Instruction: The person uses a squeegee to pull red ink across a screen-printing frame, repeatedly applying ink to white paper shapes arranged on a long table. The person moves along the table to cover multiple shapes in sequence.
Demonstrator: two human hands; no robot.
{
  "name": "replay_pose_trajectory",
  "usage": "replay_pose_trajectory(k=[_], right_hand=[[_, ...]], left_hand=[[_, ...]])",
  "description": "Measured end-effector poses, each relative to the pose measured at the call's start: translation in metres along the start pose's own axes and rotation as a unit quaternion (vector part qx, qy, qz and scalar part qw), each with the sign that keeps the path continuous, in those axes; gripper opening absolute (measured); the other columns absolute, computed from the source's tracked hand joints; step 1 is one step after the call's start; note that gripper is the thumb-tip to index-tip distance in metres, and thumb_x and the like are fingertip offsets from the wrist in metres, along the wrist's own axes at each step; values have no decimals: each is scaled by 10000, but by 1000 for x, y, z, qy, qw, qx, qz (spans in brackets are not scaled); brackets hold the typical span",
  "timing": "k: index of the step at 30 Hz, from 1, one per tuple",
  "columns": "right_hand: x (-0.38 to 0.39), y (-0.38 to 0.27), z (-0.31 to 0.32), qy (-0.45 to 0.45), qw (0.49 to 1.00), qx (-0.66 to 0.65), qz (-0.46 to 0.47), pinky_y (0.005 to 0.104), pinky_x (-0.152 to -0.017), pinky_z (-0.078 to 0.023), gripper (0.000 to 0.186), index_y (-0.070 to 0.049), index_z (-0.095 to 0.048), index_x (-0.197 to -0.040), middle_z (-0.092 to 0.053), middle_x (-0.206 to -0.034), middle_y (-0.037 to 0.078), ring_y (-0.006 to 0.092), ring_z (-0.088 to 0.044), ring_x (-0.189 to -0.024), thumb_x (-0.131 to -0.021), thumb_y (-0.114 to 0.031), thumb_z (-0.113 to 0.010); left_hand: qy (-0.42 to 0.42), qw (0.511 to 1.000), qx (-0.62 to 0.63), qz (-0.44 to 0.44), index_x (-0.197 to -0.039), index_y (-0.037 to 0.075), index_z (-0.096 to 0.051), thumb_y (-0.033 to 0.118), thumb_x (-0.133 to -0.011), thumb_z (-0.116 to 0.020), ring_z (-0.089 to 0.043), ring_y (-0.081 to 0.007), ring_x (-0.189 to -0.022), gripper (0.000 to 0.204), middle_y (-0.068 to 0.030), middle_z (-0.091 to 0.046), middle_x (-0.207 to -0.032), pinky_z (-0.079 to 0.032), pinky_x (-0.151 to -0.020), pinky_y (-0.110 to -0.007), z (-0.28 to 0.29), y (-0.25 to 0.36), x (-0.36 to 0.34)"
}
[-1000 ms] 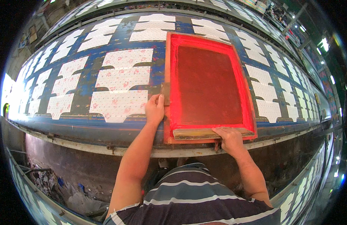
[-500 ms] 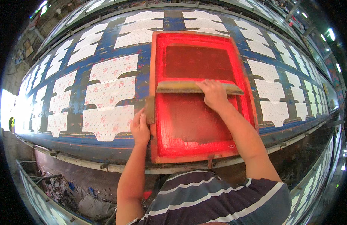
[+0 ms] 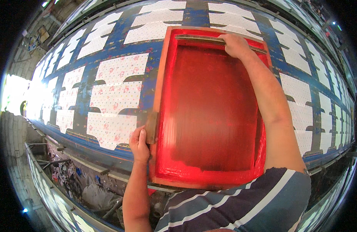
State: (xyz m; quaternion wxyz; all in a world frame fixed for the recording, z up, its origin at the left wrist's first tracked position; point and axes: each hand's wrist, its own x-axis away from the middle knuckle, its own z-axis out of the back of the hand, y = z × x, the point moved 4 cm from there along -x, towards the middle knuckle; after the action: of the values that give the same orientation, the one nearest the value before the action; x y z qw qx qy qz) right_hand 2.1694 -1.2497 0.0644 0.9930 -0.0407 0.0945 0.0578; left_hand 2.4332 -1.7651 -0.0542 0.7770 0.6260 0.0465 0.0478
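Note:
In front of me a screen printing frame (image 3: pixel 161 89) lies on the long table, its inside coated with bright red ink (image 3: pixel 174 169). At the far end of the mesh, my right hand (image 3: pixel 236 45) is closed around a long squeegee (image 3: pixel 199 39) that spans most of the frame's width. My left hand (image 3: pixel 140 144) grips a flat brownish plate (image 3: pixel 151 127) at the frame's left side; some of its fingers are hidden. To the left lie white fabric pieces (image 3: pixel 116 94) with small dots and pink-red flower prints.
The blue, stained printing table (image 3: pixel 80 146) carries rows of cut white pieces (image 3: pixel 296 92) on both sides of the frame. A rail (image 3: pixel 109 173) runs along its near edge. Crumpled plastic and scraps (image 3: pixel 99 196) lie below on the left. Another table (image 3: pixel 56 197) stands at lower left.
My right hand has pushed the squeegee from the middle of the screen to its far end. My left hand stays on the plate. The whole view has shifted and tilted slightly.

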Motion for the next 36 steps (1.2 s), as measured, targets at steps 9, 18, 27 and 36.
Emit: replay_pose_trajectory(k=[9,18,27,36], right_hand=[[-14,26,4,-83,996,-25,-26,565,-1052,-597,511,-208,-814,-1359,-820,-1275,189,405,-767,-1218,-929,-19,-613],[82,-29,30,-145,989,1,25,584,-1007,-616,436,-154,-817,-1273,-825,-1204,196,418,-778,-1176,-883,-58,-646],[267,-132,54,-140,989,-33,34,590,-977,-619,399,-140,-817,-1220,-821,-1166,184,421,-778,-1146,-855,-61,-677],[424,-237,79,-107,993,-42,31,528,-933,-630,401,-155,-823,-1195,-798,-1080,115,369,-774,-1086,-833,-11,-731]], left_hand=[[9,1000,-12,6,-1218,-56,-779,279,-1154,-625,-679,-175,-1044,374,-86,-771,-1111,-539,-955,-353,0,-1,0],[1,994,-76,-74,-1132,-71,-770,293,-1165,-573,-694,-263,-897,415,-162,-754,-942,-529,-826,-428,-6,13,-5],[15,979,-136,-150,-1062,-62,-756,322,-1152,-589,-694,-365,-778,429,-250,-706,-839,-493,-728,-499,-8,18,-4],[13,990,0,-141,-1044,-50,-802,263,-1124,-718,-607,-96,-728,334,-23,-713,-788,-491,-678,-313,-11,8,-9]])
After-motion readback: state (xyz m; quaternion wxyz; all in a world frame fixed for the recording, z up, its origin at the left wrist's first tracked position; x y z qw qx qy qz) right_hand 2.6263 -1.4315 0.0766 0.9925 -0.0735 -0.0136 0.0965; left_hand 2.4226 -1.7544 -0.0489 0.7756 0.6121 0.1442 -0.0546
